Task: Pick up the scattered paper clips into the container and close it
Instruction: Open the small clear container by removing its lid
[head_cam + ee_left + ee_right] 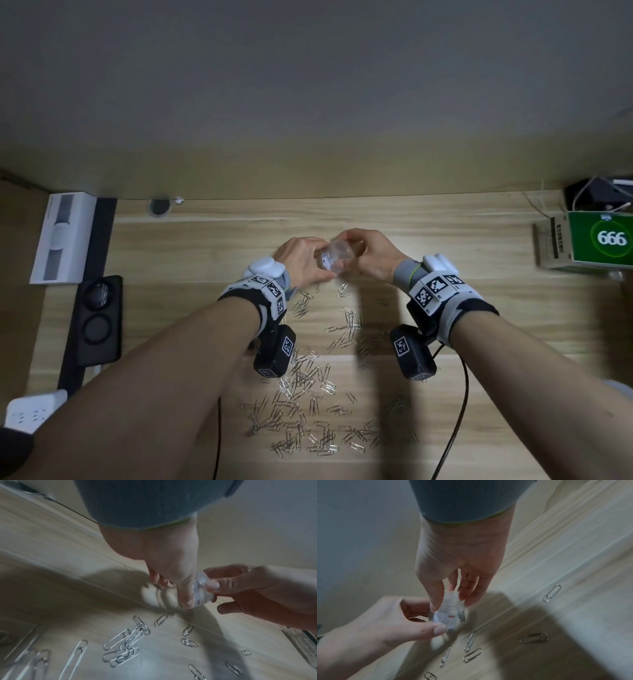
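Observation:
A small clear plastic container point(334, 255) with a white label is held tilted above the wooden desk point(479, 308), between both hands. My left hand point(317, 265) pinches its base end with thumb and fingers point(186, 599). My right hand point(352, 250) pinches the ridged lid end with thumb and fingers point(435, 601); the container point(450, 614) is blurred there. Whether the lid is tight I cannot tell. Several silver paper clips point(301, 383) lie scattered on the desk below and towards me, some right under the hands point(130, 639).
A white box point(61, 236) and a black tray point(97, 318) stand at the left edge, with a white power strip point(30, 411) nearer me. At the far right sits a green box point(589, 240). A black cable point(455, 394) runs under the right arm.

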Demonstrator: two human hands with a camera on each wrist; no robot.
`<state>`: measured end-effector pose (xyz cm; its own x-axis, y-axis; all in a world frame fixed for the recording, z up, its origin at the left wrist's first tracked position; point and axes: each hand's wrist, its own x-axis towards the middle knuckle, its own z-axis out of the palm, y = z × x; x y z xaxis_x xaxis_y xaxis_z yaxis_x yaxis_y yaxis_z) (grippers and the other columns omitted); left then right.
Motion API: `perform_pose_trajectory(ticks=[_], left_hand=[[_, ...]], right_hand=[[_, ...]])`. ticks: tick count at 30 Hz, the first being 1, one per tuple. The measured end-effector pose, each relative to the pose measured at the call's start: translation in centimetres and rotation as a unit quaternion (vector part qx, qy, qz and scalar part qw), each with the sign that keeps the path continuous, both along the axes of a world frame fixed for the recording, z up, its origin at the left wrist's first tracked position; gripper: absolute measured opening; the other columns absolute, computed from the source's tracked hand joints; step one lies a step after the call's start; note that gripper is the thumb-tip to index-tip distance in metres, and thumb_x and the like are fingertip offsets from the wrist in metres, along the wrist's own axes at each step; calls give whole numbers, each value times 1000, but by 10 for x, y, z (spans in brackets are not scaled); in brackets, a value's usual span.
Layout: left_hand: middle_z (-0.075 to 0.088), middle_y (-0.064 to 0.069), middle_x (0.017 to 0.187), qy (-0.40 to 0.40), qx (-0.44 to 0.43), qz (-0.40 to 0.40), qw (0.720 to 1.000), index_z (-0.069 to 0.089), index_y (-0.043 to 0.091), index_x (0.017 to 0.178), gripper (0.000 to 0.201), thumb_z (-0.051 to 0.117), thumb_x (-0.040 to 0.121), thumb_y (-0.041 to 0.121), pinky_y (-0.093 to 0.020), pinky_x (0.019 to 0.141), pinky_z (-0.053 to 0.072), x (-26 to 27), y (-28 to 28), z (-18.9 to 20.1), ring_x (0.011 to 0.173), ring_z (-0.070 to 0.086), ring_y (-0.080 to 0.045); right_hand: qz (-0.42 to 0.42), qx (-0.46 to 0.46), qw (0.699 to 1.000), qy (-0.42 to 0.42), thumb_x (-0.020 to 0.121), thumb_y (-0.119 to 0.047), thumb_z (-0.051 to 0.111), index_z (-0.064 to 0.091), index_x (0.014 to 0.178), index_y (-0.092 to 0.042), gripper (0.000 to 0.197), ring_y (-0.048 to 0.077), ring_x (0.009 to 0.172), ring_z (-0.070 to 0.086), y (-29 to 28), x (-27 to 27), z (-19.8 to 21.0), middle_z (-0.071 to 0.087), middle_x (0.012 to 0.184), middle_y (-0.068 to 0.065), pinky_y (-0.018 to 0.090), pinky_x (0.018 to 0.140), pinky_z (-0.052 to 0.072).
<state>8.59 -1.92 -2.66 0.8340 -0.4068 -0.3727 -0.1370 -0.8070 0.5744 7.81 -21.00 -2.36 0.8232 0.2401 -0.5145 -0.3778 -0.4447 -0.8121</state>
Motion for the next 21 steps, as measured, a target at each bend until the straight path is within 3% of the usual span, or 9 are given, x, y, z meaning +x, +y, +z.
perform_pose_trajectory(ticks=[4, 6, 8, 11, 14, 16, 18, 19, 21], left_hand=[[64, 10, 86, 9, -48, 26, 998, 68, 21, 98, 65, 62, 52, 65, -30, 67, 51, -3, -1, 3, 76, 60, -12], [66, 8, 84, 17, -60, 38, 997, 69, 23, 96, 52, 71, 53, 53, -36, 69, 54, -1, 1, -1, 76, 62, -14], [69, 6, 85, 16, -65, 65, 996, 69, 24, 100, 47, 82, 58, 38, -38, 72, 55, 3, 8, -3, 77, 64, -16], [67, 7, 102, 32, -91, 92, 991, 53, 23, 135, 83, 89, 61, 23, -24, 82, 52, 6, 21, -5, 82, 61, -7], [60, -1, 118, 4, -78, 57, 995, 44, 17, 142, 90, 88, 63, 19, -26, 94, 45, 8, 35, -11, 103, 58, -15], [57, -4, 123, -28, -48, 38, 998, 49, 12, 138, 81, 86, 67, 21, -30, 99, 41, 6, 40, -11, 112, 53, -19], [54, -5, 127, -48, -22, 52, 997, 50, 12, 137, 78, 85, 69, 25, -27, 98, 36, 4, 43, -13, 116, 48, -20], [53, -5, 129, -55, -14, 64, 996, 49, 11, 138, 79, 85, 69, 27, -25, 97, 33, 4, 44, -14, 118, 46, -21], [48, -5, 135, -52, 0, 79, 996, 42, 11, 143, 86, 84, 70, 30, -25, 99, 31, 3, 47, -16, 124, 42, -22]], right_hand=[[26, -37, 997, -65, 65, -7, 86, 64, 112, -20, 53, 4, 78, 57, -6, -4, 5, 65, 108, 2, 21, 77, 52], [24, -47, 994, -93, 65, 0, 82, 63, 115, -22, 58, -1, 78, 53, -11, -5, 3, 59, 115, -4, 17, 75, 48], [-4, -40, 994, -100, 68, 3, 79, 61, 120, -21, 60, 2, 76, 49, -14, -2, 4, 55, 116, -4, 22, 76, 49], [-44, -58, 994, -84, 77, -13, 81, 60, 125, -26, 54, 13, 80, 51, -18, 3, 3, 55, 113, 6, 32, 88, 49], [-86, -71, 992, -57, 74, -19, 83, 61, 113, -27, 46, 13, 77, 55, -18, 4, -6, 60, 100, -5, 32, 82, 51], [-122, -65, 989, -44, 71, -9, 83, 55, 107, -20, 46, 7, 72, 56, -19, 2, -11, 61, 92, -16, 26, 75, 52], [-139, -79, 986, -36, 70, -1, 82, 52, 103, -16, 47, 4, 72, 57, -19, -1, -19, 61, 90, -16, 16, 70, 49], [-144, -98, 984, -41, 67, -3, 83, 52, 100, -19, 48, 6, 73, 58, -19, -2, -22, 62, 92, -12, 17, 70, 50], [-155, -135, 977, -62, 59, -16, 82, 53, 92, -32, 47, 13, 81, 61, -18, -4, -27, 64, 100, -1, 33, 80, 56]])
